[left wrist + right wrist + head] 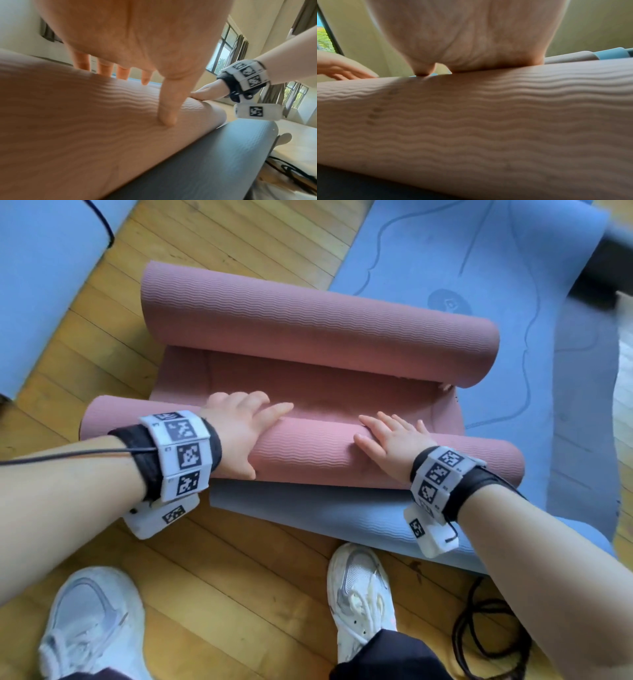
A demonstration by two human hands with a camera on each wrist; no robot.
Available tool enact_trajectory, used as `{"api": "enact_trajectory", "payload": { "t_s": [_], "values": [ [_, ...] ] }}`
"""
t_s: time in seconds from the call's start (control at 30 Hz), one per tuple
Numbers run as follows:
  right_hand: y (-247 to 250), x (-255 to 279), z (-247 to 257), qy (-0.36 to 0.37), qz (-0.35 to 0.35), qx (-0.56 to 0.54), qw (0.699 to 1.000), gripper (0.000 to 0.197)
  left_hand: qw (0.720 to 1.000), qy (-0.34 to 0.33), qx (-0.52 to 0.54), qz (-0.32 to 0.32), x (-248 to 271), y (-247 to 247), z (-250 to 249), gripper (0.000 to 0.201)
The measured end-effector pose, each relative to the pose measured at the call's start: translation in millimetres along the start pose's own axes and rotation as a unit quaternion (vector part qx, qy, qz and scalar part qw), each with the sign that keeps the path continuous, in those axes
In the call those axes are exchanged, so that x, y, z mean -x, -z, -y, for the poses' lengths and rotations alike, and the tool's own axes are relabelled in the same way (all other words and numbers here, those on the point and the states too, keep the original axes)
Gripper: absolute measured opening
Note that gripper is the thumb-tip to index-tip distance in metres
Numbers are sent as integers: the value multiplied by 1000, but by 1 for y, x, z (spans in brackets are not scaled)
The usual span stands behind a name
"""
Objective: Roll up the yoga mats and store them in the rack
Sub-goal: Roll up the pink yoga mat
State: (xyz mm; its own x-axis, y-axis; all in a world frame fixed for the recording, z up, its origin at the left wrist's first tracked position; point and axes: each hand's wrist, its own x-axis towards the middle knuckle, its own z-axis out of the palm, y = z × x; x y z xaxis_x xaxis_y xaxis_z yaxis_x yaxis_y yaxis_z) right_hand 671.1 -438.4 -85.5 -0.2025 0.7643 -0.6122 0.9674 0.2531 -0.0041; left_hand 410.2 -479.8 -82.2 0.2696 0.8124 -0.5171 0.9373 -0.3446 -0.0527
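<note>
Now both hands flat, fingers straight: left hand (236, 433) and right hand (390, 440) pressing ribbed pink foam mat roll (308, 453) at 6 o'clock.

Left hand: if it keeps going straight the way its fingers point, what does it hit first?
The left hand lies on the near roll of the pink mat, fingers pointing away. Straight on they cross the flat pink stretch and likely meet the far pink roll; depth is uncertain.
</note>
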Motion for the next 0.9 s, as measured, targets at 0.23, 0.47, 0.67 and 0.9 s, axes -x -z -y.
{"api": "enact_trajectory", "payload": {
  "t_s": [0.23, 0.47, 0.67, 0.9],
  "values": [
    [10, -26, 5, -53, 10, -20, 998, 65, 996, 64, 64, -5, 11, -16, -5, 78],
    [15, -27, 25, -30, -49, 9, 998, 59, 992, 69, 104, 17, -16, -30, 14, 93],
    [-3, -13, 43, 28, -9, 109, 994, 97, 990, 64, 116, 40, -28, -26, 24, 101],
    [8, -41, 30, -2, 25, -11, 1000, 73, 996, 67, 51, -16, -17, -17, 20, 77]
  ]
}}
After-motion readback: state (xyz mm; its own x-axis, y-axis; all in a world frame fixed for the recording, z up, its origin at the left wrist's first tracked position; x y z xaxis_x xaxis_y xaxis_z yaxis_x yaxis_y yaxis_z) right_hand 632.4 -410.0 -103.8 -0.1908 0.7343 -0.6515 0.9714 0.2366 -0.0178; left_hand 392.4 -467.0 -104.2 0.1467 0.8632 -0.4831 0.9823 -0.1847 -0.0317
